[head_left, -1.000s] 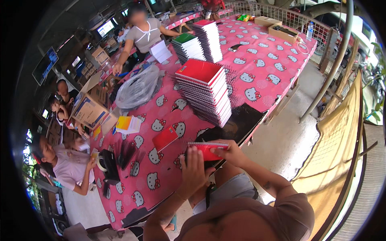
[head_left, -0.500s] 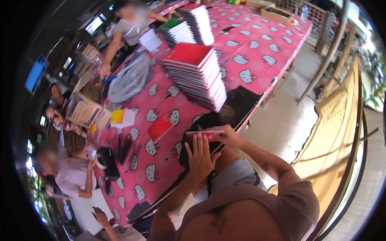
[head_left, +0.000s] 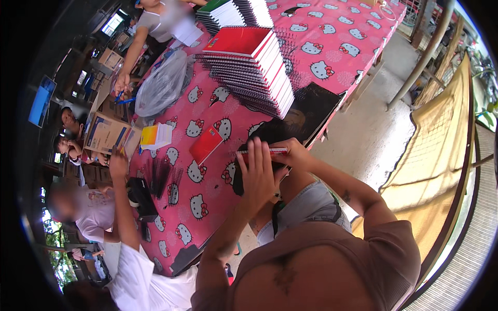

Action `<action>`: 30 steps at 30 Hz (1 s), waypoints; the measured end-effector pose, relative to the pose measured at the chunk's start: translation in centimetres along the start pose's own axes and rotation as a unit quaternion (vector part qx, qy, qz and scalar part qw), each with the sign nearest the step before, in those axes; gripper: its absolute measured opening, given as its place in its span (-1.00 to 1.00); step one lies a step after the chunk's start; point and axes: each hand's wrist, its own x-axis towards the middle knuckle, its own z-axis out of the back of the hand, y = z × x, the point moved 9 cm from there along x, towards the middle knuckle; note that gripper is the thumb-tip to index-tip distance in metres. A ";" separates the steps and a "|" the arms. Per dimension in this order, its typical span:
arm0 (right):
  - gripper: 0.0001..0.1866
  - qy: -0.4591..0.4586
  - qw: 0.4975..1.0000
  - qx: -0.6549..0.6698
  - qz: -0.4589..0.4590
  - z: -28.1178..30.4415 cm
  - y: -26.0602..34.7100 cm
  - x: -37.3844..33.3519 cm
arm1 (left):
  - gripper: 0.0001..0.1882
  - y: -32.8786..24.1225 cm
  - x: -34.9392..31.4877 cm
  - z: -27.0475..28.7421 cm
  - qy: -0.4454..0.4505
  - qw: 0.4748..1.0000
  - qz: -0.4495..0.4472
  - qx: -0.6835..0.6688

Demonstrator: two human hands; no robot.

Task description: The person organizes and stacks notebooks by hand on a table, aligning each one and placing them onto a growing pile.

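Note:
A red spiral notebook (head_left: 277,151) is held nearly edge-on over the near edge of the table. Flat along its near side lie the fingers of my left hand (head_left: 258,171), pressing against it. My right hand (head_left: 292,154) grips its right end, fingers closed round it. The cover is mostly hidden by my hands. Just left of them a small red notebook (head_left: 206,145) lies on the pink tablecloth. Beyond stands a tall stack of red-covered notebooks (head_left: 241,42) with dark coils.
A green-covered stack (head_left: 220,13) stands behind. Leftward are a clear plastic bag (head_left: 165,85), a yellow-covered pad pile (head_left: 155,136), loose black coils (head_left: 158,176), a black tape dispenser (head_left: 142,199) and a cardboard box (head_left: 106,135). A white-sleeved person (head_left: 150,277) reaches across at lower left.
My hands still hold the red notebook in much the same place. A white-sleeved person's arm has come in from the lower left, stretching toward the box. The view has shifted slightly.

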 end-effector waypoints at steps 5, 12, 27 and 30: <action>-0.75 -0.014 0.998 -0.026 0.051 -0.2 -0.6 0.3 | -0.12 -0.1 1.4 1.2 -0.026 1.000 -0.017 -0.002; -0.75 -0.003 0.999 -0.027 0.024 -0.4 -0.4 0.4 | -0.19 -1.1 -0.7 0.5 -0.053 0.997 -0.050 -0.040; -0.72 -0.001 0.996 0.085 0.003 4.2 3.0 -1.2 | -0.83 1.9 2.9 4.1 -0.123 0.970 -0.006 -0.207; -0.78 0.034 0.997 0.069 -0.014 5.1 1.9 -0.5 | -0.83 2.0 2.8 3.9 -0.144 0.966 -0.012 -0.216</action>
